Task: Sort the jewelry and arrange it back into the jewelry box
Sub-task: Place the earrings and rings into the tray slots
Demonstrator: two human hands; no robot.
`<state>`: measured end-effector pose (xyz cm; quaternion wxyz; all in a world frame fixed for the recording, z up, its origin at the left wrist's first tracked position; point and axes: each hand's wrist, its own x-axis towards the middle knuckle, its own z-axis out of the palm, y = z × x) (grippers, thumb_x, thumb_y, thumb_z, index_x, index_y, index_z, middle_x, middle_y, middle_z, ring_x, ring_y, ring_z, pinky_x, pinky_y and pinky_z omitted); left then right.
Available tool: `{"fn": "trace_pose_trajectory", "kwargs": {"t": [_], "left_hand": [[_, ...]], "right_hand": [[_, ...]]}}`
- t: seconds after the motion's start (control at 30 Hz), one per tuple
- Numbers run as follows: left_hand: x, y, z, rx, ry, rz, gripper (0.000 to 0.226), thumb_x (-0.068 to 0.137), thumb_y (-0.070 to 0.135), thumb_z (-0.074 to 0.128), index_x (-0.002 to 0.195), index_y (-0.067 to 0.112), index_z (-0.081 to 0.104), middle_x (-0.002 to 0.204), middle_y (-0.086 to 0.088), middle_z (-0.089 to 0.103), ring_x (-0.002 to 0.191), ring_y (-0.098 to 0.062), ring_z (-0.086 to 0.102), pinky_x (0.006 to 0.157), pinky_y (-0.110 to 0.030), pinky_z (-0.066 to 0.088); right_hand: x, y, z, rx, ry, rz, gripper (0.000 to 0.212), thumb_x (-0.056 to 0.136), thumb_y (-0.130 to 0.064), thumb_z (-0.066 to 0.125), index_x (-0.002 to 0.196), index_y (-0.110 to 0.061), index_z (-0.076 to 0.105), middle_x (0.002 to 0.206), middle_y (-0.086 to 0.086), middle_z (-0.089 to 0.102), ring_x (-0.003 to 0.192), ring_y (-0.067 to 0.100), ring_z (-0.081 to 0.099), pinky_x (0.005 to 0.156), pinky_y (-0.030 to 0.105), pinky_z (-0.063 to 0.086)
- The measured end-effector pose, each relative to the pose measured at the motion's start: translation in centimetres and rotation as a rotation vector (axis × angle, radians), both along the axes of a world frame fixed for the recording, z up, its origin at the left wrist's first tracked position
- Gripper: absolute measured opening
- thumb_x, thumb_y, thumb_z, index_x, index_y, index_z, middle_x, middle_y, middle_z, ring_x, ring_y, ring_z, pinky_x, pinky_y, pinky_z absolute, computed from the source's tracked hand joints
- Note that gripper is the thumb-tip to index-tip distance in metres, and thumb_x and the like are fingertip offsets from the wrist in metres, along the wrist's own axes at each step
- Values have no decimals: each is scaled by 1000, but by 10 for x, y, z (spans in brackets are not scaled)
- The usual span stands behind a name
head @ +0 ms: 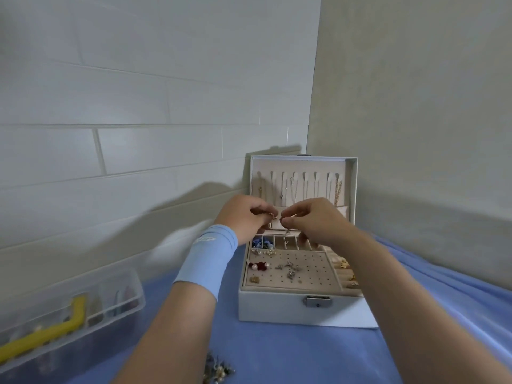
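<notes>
A pale grey jewelry box (pixel 277 306) stands open on the blue cloth, its lid upright with several necklaces (pixel 293 189) hanging from hooks. Earrings lie on its perforated beige panel (pixel 310 270); blue pieces (pixel 261 242) fill a back slot. My left hand (pixel 246 217) and my right hand (pixel 313 220) are raised together above the box's back row. Both pinch a thin chain necklace (pixel 279 218), with a small pendant dangling below the fingertips. A loose pile of jewelry (pixel 217 370) lies on the cloth near the bottom edge.
A clear plastic organizer box (pixel 116 295) with a yellow handle sits at the left on the blue cloth (pixel 277 353). White tiled wall runs behind, and a beige wall closes the corner on the right beside the jewelry box.
</notes>
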<state>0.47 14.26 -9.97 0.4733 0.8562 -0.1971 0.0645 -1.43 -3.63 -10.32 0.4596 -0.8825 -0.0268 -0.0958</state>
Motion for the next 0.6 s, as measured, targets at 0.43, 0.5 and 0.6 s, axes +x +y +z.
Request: {"fn": "trace_pose_trajectory", "kwargs": {"t": [0.43, 0.5, 0.6], "left_hand": [[19, -10, -11, 39, -51, 5, 16, 91, 11, 66, 100, 24, 70, 85, 7, 74, 67, -6, 69, 71, -28, 60], [18, -12, -11, 49, -49, 11, 16, 90, 12, 68, 100, 24, 70, 86, 7, 74, 71, -9, 70, 73, -29, 59], [16, -14, -12, 76, -43, 4, 14, 89, 9, 69, 94, 22, 73, 80, 7, 73, 62, -3, 68, 61, -17, 53]], "right_hand": [[18, -6, -12, -358, 5, -150, 11, 83, -31, 78, 73, -29, 73, 77, -9, 73, 77, 9, 68, 83, 38, 60], [16, -5, -13, -395, 37, -115, 7, 82, -30, 79, 76, -27, 77, 77, -10, 73, 77, 9, 68, 83, 38, 60], [15, -7, -15, -466, 69, -106, 6, 83, -31, 78, 88, -28, 79, 84, -10, 73, 80, 9, 67, 85, 38, 60]]}}
